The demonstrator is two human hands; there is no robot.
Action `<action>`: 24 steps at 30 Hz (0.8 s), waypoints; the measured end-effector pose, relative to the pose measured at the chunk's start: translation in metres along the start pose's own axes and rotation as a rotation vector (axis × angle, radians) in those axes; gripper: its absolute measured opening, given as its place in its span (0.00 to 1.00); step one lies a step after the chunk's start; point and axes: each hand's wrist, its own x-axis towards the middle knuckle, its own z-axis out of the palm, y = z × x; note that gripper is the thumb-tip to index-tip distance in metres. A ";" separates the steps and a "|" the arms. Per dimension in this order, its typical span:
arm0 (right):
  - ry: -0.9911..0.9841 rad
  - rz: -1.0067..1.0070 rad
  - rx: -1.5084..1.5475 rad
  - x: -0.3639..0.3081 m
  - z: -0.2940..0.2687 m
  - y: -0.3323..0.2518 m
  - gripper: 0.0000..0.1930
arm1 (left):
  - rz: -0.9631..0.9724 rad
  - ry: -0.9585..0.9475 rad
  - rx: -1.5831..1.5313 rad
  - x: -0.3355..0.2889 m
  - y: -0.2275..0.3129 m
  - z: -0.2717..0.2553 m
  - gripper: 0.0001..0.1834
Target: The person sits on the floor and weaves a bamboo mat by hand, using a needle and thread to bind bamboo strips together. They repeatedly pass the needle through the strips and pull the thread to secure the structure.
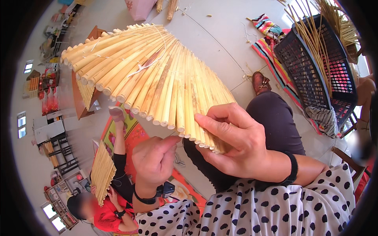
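Observation:
A mat of pale yellow stalks (pixel 173 82), bound side by side with white thread, fans out in front of me above the floor. My right hand (pixel 242 143) grips its near right end, thumb on top and fingers curled around the cut ends. Loose white thread (pixel 141 69) trails over the upper face of the mat. Close to the near edge, my left hand (pixel 155 159) is closed, with a fingertip reaching the stalk ends. What those fingers hold, if anything, is hidden. Both wrists wear black bands.
A dark plastic basket (pixel 305 67) with long stalks stands at the right on a striped cloth (pixel 271 59). At lower left, a person in red (pixel 112 212) holds another stalk mat (pixel 103 173). A pink container (pixel 138 8) and stalk bundles (pixel 172 10) lie beyond.

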 end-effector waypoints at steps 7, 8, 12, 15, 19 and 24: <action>-0.016 -0.005 0.036 0.001 -0.004 0.003 0.28 | -0.032 0.043 0.006 0.000 0.008 0.010 0.10; -0.016 -0.001 0.044 0.001 -0.005 0.003 0.28 | -0.049 0.043 0.000 0.000 0.009 0.010 0.10; -0.021 -0.004 0.053 0.001 -0.007 0.003 0.29 | -0.032 0.062 0.027 0.003 0.011 0.012 0.09; -0.012 -0.014 0.069 0.000 -0.006 0.005 0.29 | -0.035 0.059 0.033 0.004 0.011 0.014 0.09; -0.023 -0.007 0.074 0.001 -0.006 0.005 0.29 | -0.041 0.022 0.097 0.007 0.012 0.010 0.08; -0.024 0.029 0.081 0.001 -0.006 0.002 0.29 | -0.217 -0.041 0.068 0.010 0.025 0.007 0.06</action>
